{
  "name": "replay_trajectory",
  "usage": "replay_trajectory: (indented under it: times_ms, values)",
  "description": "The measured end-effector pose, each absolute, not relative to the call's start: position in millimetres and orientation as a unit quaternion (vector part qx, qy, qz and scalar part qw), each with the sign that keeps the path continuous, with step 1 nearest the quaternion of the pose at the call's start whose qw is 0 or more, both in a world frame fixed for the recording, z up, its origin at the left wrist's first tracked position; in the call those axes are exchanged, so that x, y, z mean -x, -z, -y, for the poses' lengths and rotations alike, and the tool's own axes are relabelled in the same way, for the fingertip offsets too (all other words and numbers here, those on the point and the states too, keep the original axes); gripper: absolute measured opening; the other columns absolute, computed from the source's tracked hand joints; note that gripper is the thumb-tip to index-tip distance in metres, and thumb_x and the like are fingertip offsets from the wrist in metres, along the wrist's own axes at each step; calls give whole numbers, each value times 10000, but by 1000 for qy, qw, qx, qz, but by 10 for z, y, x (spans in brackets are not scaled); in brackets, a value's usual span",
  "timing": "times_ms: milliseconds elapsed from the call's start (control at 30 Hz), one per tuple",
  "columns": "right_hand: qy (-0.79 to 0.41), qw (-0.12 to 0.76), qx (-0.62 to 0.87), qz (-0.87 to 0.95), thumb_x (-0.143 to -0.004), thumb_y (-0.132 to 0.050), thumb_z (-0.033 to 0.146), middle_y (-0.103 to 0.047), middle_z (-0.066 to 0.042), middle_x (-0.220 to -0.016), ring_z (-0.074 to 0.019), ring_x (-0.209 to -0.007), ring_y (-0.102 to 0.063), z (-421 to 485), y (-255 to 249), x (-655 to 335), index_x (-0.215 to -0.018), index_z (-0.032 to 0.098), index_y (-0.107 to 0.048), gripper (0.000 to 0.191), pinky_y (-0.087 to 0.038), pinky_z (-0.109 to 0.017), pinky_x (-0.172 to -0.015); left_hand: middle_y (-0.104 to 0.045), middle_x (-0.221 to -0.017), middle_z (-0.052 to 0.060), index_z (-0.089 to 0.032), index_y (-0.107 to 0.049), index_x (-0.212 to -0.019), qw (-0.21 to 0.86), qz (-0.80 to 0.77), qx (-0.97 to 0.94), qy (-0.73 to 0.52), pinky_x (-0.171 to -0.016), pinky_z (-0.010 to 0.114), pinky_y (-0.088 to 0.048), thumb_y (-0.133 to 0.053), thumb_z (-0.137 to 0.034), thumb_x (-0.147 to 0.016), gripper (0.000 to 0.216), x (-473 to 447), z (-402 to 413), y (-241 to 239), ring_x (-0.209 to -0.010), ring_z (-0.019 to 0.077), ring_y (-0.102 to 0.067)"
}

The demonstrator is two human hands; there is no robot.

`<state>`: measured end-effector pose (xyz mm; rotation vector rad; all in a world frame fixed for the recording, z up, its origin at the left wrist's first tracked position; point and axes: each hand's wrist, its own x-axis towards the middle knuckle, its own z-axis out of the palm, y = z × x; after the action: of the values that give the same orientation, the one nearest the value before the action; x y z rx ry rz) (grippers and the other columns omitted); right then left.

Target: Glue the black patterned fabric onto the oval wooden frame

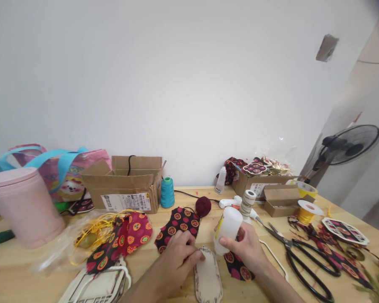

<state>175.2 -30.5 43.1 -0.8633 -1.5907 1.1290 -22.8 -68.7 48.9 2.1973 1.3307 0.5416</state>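
My right hand [244,248] grips a white glue bottle [228,227], tipped nozzle-down toward a pale oval wooden cutout [207,278] lying on the wooden table [25,269]. My left hand [177,256] presses its fingertips on the top end of that cutout. A black patterned fabric piece [178,225] lies just behind my left hand. Another patterned piece [238,267] sits partly under my right hand.
Large black scissors [306,261] lie to the right, near a yellow ribbon spool [306,212]. A glue gun [232,203], dark red yarn ball [203,206] and teal thread cone [167,192] stand behind. A cardboard box [126,187] and pink container [22,206] are on the left.
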Motion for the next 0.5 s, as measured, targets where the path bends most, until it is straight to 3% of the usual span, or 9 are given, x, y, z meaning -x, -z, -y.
replay_trajectory:
  times_ms: [500]
  values:
    - [-513,458,340,642,-565,-721,407,-572,-18,-616,-149,-560,-513,349,-504,-1776,-681,150,-574,317,-419,-259,-504,-470,-868,10,-264,-658,-874,295,-498,-783,-227,-844,344,-316,-239,-440,-879,455,234,728,-539,-901,169,-433]
